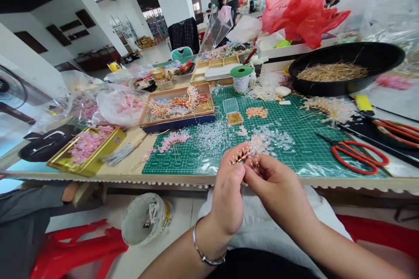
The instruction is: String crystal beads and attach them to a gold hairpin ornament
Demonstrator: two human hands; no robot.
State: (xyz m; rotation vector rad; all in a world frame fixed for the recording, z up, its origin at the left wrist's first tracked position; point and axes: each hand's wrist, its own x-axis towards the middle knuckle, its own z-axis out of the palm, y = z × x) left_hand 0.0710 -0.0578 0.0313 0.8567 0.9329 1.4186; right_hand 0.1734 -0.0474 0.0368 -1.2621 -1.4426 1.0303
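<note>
My left hand, with a silver bangle at the wrist, pinches a gold wire ornament with small leaf or flower shapes and clear beads. My right hand meets it at the near edge of the table, fingers closed on the ornament's beaded end. The fingers partly hide the wire. Just beyond lie loose clear beads and peach flower pieces on a green cutting mat. A small clear box of gold beads stands open there. A pink flower spray lies to the left.
Red-handled scissors lie at the right, below a black basin of straw-coloured strands. A spool stands behind the beads. Leftward are a box of ornaments and a gold tin. A bin stands on the floor.
</note>
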